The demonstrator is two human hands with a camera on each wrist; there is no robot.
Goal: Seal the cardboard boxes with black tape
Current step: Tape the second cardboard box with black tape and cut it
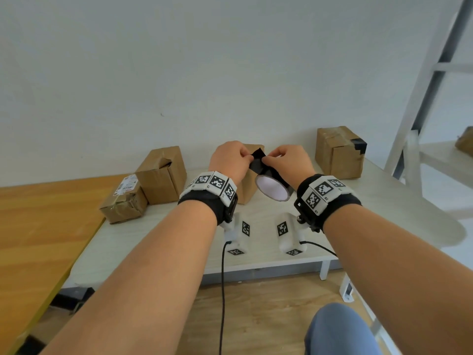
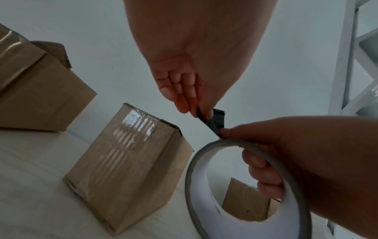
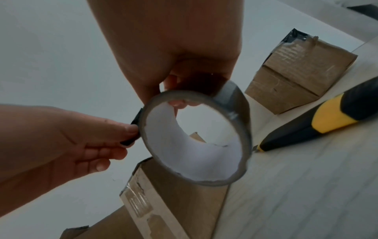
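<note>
Above the white table (image 1: 158, 242), my right hand (image 1: 270, 161) grips a roll of black tape (image 1: 272, 187), with fingers through its white core (image 2: 206, 190). The thumb and fingers of my left hand (image 1: 246, 157) pinch the free end of the tape (image 1: 258, 160), peeled a short way off the roll. Both hands hover in front of a brown cardboard box (image 2: 126, 169), mostly hidden behind them in the head view. A box with black tape on its top corner (image 1: 338, 152) stands at the back right.
Two more cardboard boxes sit to the left: a tall one with a raised flap (image 1: 163, 175) and a small labelled one (image 1: 124, 204). A black and yellow utility knife (image 3: 317, 119) lies on the table to the right. A white metal rack (image 1: 435, 85) stands at the far right.
</note>
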